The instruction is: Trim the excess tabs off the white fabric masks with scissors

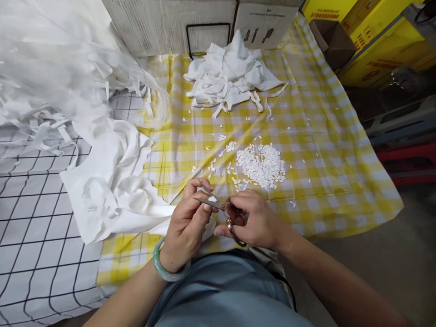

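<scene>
My right hand (256, 219) grips a pair of small scissors (218, 205) by their rings, with the blades apart and pointing left. My left hand (188, 221), with a green bangle on its wrist, pinches a small white strip (211, 198) between the blades. Both hands hover over the near edge of a yellow checked cloth (320, 150). Just beyond them lies a pile of small white snippets (261, 165).
A crumpled white garment (116, 181) lies left of my hands on a black-and-white grid cloth (30, 227). A heap of white pieces (231, 75) sits at the back by cardboard boxes (170, 22). A clear bag of white strips (44, 77) fills the upper left. Yellow boxes (378, 41) stand right.
</scene>
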{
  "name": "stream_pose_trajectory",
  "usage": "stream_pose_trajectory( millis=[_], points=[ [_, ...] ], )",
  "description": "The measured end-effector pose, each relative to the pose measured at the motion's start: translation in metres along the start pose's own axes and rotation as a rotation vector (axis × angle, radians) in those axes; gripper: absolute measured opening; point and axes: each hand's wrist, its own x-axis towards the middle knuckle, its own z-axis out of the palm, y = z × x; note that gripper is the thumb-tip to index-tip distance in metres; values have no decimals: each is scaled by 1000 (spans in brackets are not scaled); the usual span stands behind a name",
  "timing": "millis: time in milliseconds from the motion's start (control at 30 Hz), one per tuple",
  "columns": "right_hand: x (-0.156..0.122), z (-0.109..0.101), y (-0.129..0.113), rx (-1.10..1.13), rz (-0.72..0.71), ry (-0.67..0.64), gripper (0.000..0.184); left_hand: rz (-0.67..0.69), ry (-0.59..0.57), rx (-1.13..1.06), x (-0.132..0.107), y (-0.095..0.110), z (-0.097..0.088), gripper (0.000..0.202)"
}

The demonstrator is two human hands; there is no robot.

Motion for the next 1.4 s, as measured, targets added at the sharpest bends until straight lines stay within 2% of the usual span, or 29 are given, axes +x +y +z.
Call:
stream_pose_trajectory(
  millis=[200,367,433,467,533,567,600,633,700,733,800,867,933,1000,1067,1167,1233,1300,1333,1400],
  points=[
    [-17,-6,11,-12,71,75,45,112,-111,104,14,-4,13,28],
    [-41,-3,25,105,355,77,50,55,-196,139,26,-11,33,30],
    [-51,-5,31,193,448,81,47,35,-237,173,22,-5,33,31],
    [-54,-7,32,220,470,101,43,31,-300,205,17,2,28,30],
    [-56,-11,33,207,435,188,34,59,-485,316,2,19,10,23],
    [-53,-12,31,176,371,229,34,89,-542,396,-7,27,-3,17],
    [-49,-10,27,140,284,243,40,121,-540,500,-16,34,-18,10],
    [-42,-7,22,108,192,228,48,151,-475,632,-25,38,-35,8],
    [-27,10,6,76,45,114,61,170,-234,948,-39,37,-70,27],
    [-19,22,-3,71,1,40,57,154,-141,1097,-44,32,-87,38],
    [-8,47,-21,89,-40,-74,37,114,-113,1275,-51,22,-114,45],
    [1,63,-36,180,-35,-123,28,109,-156,1227,-53,21,-130,41],
    [12,62,-47,359,-10,-108,27,152,-122,1056,-46,34,-136,33],
    [31,42,-58,571,-18,-42,24,188,-21,896,-26,62,-134,23],
    [63,6,-69,701,-77,72,21,212,61,783,13,97,-126,13],
    [133,-71,-85,616,-163,353,23,309,168,646,103,150,-102,8],
    [182,-125,-89,460,-245,612,22,423,254,595,165,171,-82,12],
    [222,-169,-82,228,-207,803,19,476,245,623,205,170,-66,27],
    [235,-183,-73,91,-139,849,20,481,236,648,211,160,-61,33],
    [245,-194,-48,39,-77,868,27,465,206,715,194,126,-61,37]
  ],
)
